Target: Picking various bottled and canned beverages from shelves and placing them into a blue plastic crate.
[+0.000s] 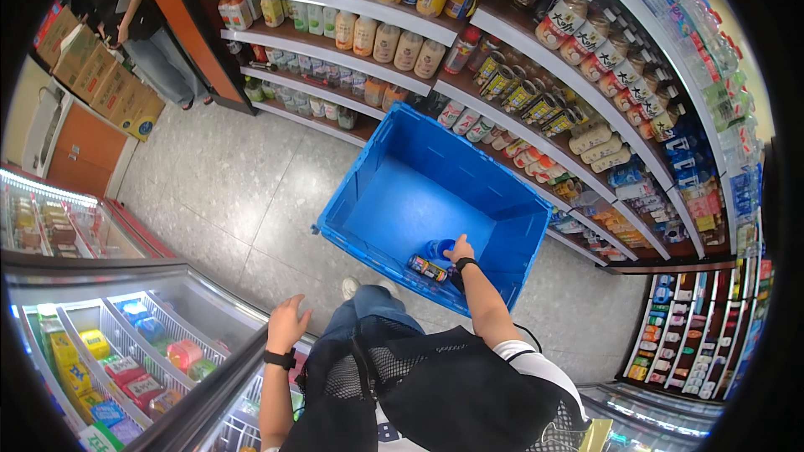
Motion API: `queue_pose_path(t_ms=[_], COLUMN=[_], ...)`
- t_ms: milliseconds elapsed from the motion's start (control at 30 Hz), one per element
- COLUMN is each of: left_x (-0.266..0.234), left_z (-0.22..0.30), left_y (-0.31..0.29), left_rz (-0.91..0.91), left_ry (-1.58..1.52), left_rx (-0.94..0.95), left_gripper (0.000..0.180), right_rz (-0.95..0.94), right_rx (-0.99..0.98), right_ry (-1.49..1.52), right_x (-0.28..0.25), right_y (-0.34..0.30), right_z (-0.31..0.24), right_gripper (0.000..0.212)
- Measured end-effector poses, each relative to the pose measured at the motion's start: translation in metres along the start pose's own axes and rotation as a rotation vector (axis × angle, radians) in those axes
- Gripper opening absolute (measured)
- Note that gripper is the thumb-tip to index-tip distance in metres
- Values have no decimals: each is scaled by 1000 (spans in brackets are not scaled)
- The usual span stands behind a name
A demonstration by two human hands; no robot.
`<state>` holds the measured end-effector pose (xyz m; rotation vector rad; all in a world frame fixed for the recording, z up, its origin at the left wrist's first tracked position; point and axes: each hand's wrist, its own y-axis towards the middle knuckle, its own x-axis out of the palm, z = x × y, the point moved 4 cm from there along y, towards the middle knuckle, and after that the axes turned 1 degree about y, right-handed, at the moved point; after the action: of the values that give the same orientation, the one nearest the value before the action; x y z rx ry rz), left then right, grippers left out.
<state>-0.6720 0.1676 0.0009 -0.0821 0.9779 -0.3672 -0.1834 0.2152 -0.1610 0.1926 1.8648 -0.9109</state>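
My right hand reaches down into a large blue plastic crate on the floor. Its fingers are closed on the end of a blue can, partly covered by the hand. Beside it, on the crate's bottom, lies a dark can with a colourful print. Another dark item near my right wrist is mostly hidden. My left hand hangs by the edge of the chest freezer, fingers apart, holding nothing.
Curved shelves of bottles and cans rise behind the crate. Freezers with coloured packs stand at my left. Stacked cardboard boxes and a person are at the far left. Grey tiled floor surrounds the crate.
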Motion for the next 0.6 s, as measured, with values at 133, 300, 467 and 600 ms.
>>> queue_pose_path(t_ms=[133, 300, 467, 600], left_x=[-14, -15, -20, -41], left_z=[-15, 16, 15, 5], left_y=[16, 55, 99, 139], left_rz=[33, -122, -195, -278], left_ry=[-78, -113, -87, -9], left_rx=[-56, 117, 231, 317], left_gripper=[39, 38, 38, 38], right_rz=[-68, -63, -51, -32], right_rx=[-89, -65, -7, 51], right_ry=[-10, 141, 197, 201], right_x=[7, 2, 9, 9], right_y=[5, -4, -13, -29], right_z=[-5, 0, 2, 7], right_gripper=[66, 63, 62, 63])
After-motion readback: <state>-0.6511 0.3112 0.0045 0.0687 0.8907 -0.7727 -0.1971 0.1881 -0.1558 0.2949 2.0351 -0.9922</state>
